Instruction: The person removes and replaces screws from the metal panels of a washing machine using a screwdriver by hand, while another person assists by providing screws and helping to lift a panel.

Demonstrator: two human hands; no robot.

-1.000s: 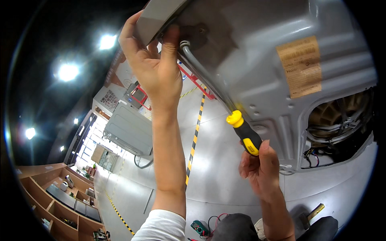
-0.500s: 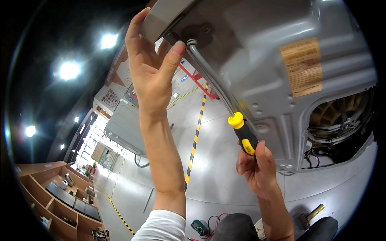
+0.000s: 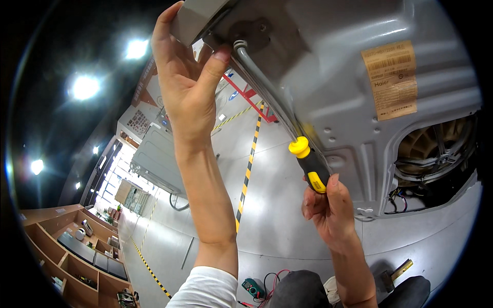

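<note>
In my right hand is a screwdriver with a yellow and black handle, gripped near its butt end by thumb and fingers. Its long shaft slants up and left, close along the grey rear panel of a washing machine. A grey cord comes out of the panel's upper corner and runs beside the shaft. My raised left hand is wrapped around the corner of the light grey top cover, thumb near the screwdriver's tip. The tip's exact contact is hidden by the thumb and the corner.
At right, a panel opening shows a pulley wheel and wires. A multimeter with leads lies on the floor by my knees, near a brass-coloured piece. Another grey appliance, wooden shelving and striped floor tape lie beyond.
The machine's corner and my left hand sit slightly farther left and higher in view. The screwdriver handle has shifted slightly up and left; both grips are kept.
</note>
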